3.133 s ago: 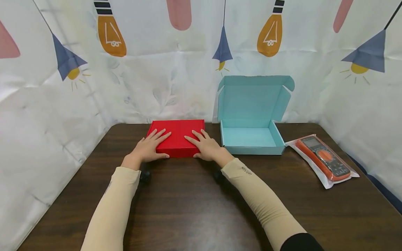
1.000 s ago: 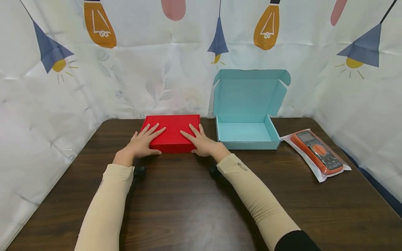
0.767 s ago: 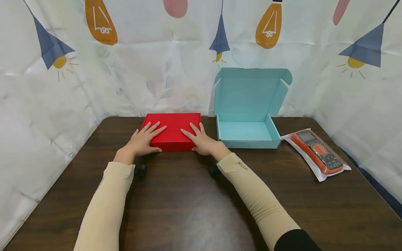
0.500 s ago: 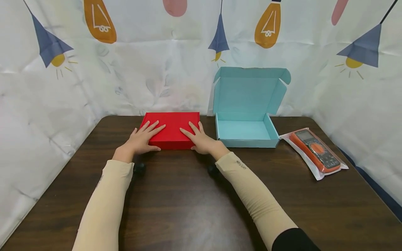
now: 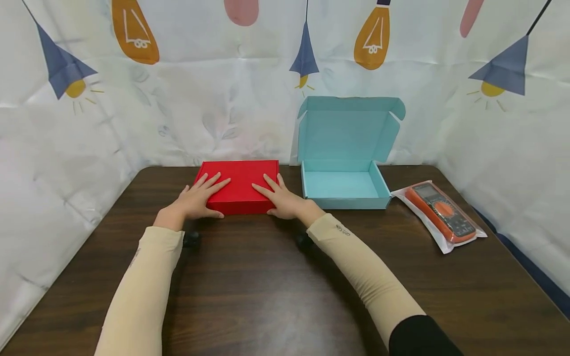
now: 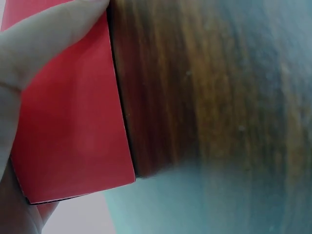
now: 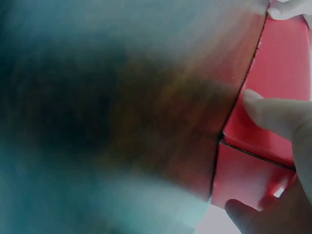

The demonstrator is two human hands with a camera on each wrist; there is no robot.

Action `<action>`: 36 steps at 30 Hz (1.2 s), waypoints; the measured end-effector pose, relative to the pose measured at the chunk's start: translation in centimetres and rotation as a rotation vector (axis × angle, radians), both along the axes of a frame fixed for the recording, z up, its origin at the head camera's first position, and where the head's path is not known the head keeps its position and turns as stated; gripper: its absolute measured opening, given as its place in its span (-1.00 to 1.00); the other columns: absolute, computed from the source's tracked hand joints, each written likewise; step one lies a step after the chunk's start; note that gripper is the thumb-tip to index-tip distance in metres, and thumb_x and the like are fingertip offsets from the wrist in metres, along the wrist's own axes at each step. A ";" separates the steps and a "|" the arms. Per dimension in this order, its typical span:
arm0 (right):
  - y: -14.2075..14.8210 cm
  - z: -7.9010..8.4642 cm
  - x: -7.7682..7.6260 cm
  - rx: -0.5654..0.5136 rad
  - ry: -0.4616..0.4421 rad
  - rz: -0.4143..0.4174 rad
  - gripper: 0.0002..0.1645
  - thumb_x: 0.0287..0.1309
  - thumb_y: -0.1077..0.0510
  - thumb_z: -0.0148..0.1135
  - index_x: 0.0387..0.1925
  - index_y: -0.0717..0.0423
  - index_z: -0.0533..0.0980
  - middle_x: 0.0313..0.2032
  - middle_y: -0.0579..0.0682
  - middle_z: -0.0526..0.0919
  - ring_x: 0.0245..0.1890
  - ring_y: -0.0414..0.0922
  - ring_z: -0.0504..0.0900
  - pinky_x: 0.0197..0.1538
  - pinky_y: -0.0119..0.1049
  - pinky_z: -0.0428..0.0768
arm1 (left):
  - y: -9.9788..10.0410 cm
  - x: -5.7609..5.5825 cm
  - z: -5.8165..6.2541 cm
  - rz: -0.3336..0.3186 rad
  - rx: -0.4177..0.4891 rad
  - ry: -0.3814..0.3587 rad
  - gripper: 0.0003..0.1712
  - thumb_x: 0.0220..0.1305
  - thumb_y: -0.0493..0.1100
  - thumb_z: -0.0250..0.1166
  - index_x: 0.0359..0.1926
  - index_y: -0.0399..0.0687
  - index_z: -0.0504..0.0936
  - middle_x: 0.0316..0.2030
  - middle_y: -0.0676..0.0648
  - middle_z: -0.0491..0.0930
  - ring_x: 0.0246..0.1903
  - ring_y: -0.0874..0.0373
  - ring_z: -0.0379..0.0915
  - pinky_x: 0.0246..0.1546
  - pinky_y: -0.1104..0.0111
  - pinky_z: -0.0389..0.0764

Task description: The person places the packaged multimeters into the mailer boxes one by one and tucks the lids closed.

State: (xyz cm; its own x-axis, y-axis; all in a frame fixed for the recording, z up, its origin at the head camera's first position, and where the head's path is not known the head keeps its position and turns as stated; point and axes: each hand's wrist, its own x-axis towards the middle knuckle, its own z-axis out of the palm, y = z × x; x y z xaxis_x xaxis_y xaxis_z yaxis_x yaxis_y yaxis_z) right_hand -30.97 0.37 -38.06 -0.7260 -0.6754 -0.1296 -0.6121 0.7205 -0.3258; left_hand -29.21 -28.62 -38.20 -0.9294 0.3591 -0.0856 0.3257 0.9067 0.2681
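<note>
A closed red cardboard box point(image 5: 242, 183) lies flat near the table's back edge. My left hand point(image 5: 193, 201) rests on its left end, fingers spread over the lid and thumb low at the front face. Over the right end lies my right hand point(image 5: 287, 200), also with spread fingers. In the left wrist view the left thumb point(image 6: 53, 34) lies against the box's red front panel point(image 6: 78, 122). The right wrist view has the right thumb point(image 7: 273, 114) touching the front panel, while a fingertip point(image 7: 239, 212) is by the end panel. Parts of the lid are hidden under both hands.
A light blue box point(image 5: 347, 185) with its lid raised stands just right of the red one. Farther right lies an orange multimeter point(image 5: 441, 210) in a clear plastic bag. A printed white cloth point(image 5: 249, 113) hangs behind the dark wooden table point(image 5: 249, 287).
The head view has shifted slightly, so everything appears a little higher and farther left. Both hands stay on the red box, which keeps its place beside the light blue box.
</note>
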 end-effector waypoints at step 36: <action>10.9 5.5 3.7 -0.294 0.309 0.164 -0.38 0.40 0.18 0.29 0.44 0.07 0.42 0.30 0.03 0.57 0.21 -0.03 0.59 0.14 -0.12 0.61 | 7.2 2.3 2.9 0.115 0.420 0.217 -0.32 0.49 0.17 0.13 0.52 0.07 0.35 0.39 -0.19 0.40 0.31 -0.21 0.35 0.27 -0.18 0.39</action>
State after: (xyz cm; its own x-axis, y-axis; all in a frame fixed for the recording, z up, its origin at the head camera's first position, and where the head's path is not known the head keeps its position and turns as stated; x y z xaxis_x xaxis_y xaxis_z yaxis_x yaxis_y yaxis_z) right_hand -27.26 11.28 -32.58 -0.5808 -0.7605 0.2905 -0.8111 0.5102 -0.2860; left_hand -26.86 -21.40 -35.27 -0.9454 0.2147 0.2453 0.3185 0.7683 0.5552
